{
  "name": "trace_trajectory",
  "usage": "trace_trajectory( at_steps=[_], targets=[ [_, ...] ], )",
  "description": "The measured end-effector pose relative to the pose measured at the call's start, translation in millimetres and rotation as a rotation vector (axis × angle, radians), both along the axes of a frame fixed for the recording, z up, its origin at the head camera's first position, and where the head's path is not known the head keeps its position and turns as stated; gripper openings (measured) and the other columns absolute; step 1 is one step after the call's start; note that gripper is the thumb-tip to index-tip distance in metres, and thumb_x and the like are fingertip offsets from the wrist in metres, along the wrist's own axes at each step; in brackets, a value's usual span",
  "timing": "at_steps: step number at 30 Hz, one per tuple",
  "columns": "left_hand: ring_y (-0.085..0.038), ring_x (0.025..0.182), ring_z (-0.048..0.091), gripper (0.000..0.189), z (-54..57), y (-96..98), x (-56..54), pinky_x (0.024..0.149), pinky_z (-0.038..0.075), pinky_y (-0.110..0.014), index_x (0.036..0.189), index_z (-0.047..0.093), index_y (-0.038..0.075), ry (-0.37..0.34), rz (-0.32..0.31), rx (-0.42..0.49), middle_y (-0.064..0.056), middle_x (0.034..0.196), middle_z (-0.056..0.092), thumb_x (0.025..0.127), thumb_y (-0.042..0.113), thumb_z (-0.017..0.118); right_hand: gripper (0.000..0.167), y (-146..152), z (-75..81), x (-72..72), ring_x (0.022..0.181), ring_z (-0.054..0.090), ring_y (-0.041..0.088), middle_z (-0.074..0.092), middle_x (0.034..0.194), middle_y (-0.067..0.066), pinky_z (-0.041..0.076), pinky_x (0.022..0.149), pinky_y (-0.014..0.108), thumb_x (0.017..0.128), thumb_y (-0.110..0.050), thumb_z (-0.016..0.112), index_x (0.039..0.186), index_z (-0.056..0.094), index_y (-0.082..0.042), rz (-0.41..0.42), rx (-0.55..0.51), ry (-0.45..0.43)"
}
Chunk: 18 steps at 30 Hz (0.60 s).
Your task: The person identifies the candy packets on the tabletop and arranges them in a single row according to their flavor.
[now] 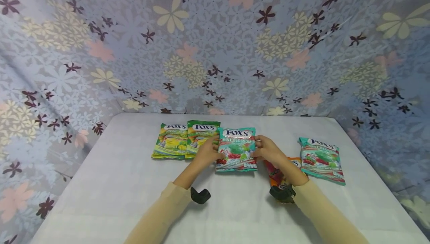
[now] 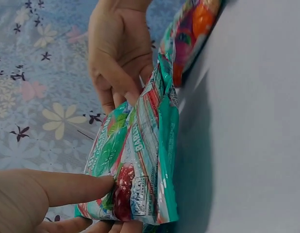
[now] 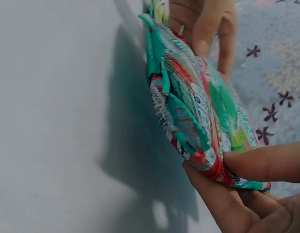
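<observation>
Between both hands is a teal Fox's Mint Blossom candy bag (image 1: 236, 150), its printed face toward the head camera. My left hand (image 1: 206, 152) grips its left edge, thumb on the front and fingers behind. On the opposite edge, my right hand (image 1: 270, 150) pinches the bag between thumb and fingers, as the right wrist view shows with the candy bag (image 3: 203, 111) tilted. A shadow on the white cloth beside it suggests the bag is raised off the table. Beneath the right forearm lies an orange Fox's bag (image 1: 277, 176), partly hidden.
Two green-yellow Fox's Spring Tea bags, one left (image 1: 170, 141) and one overlapping it (image 1: 201, 133), lie left of the hands. Another Mint Blossom bag (image 1: 321, 160) lies at the right. The white-covered table (image 1: 117, 184) meets a flowered cloth backdrop (image 1: 228, 49) behind.
</observation>
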<state>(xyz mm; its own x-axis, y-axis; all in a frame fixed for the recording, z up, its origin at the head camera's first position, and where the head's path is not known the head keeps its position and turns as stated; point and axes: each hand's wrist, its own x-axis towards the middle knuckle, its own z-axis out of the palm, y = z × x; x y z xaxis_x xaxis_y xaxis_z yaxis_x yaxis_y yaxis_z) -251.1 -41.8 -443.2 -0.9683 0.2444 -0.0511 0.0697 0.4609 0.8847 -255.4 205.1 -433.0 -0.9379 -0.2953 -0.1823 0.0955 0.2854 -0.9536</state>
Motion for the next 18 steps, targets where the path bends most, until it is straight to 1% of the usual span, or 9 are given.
trace_trajectory(
  at_steps=[5, 9, 13, 14, 18],
  targets=[
    [-0.031, 0.105, 0.062, 0.079, 1.7, 10.4, -16.4, 0.086, 0.05, -0.042, 0.145, 0.038, -0.001, 0.055, -0.007, -0.084, -0.019, 0.117, 0.063, 0.078, 0.007, 0.079, 0.058, 1.2, -0.8, -17.9, 0.093, 0.064, 0.028, 0.053, 0.124, 0.032, 0.055, 0.077, 0.04, 0.085, 0.008, 0.061, 0.134, 0.032, 0.013, -0.025, 0.045, 0.01],
    [-0.031, 0.11, 0.06, 0.079, 0.2, 17.1, -24.7, 0.087, 0.051, -0.04, 0.145, 0.036, -0.004, 0.078, 0.014, -0.11, -0.021, 0.122, 0.061, 0.078, 0.002, 0.078, 0.058, -0.8, -2.9, -30.1, 0.096, 0.063, 0.03, 0.052, 0.127, 0.031, 0.055, 0.078, 0.041, 0.086, 0.007, 0.062, 0.136, 0.032, 0.012, -0.052, 0.075, -0.011],
    [-0.029, 0.106, 0.06, 0.077, -3.9, 20.4, -28.4, 0.082, 0.052, -0.039, 0.145, 0.036, -0.005, 0.104, 0.049, -0.156, -0.02, 0.12, 0.062, 0.079, 0.001, 0.075, 0.06, -3.3, -7.0, -40.6, 0.1, 0.061, 0.033, 0.05, 0.13, 0.03, 0.054, 0.077, 0.04, 0.085, 0.005, 0.064, 0.137, 0.034, 0.009, -0.09, 0.13, -0.013],
    [-0.029, 0.105, 0.061, 0.077, -5.0, 20.8, -28.8, 0.081, 0.052, -0.039, 0.145, 0.037, -0.005, 0.116, 0.054, -0.174, -0.02, 0.119, 0.062, 0.079, 0.002, 0.075, 0.06, -3.8, -8.4, -42.9, 0.101, 0.061, 0.034, 0.05, 0.13, 0.03, 0.054, 0.077, 0.04, 0.084, 0.004, 0.065, 0.136, 0.035, 0.008, -0.102, 0.144, -0.012],
    [-0.031, 0.108, 0.06, 0.073, -6.0, 23.1, -29.3, 0.081, 0.052, -0.041, 0.144, 0.041, -0.003, 0.16, 0.081, -0.268, -0.02, 0.124, 0.06, 0.08, 0.006, 0.075, 0.061, -4.4, -13.7, -48.4, 0.097, 0.061, 0.031, 0.052, 0.128, 0.029, 0.054, 0.072, 0.038, 0.082, 0.004, 0.066, 0.135, 0.037, 0.008, -0.122, 0.193, 0.008]
  ],
)
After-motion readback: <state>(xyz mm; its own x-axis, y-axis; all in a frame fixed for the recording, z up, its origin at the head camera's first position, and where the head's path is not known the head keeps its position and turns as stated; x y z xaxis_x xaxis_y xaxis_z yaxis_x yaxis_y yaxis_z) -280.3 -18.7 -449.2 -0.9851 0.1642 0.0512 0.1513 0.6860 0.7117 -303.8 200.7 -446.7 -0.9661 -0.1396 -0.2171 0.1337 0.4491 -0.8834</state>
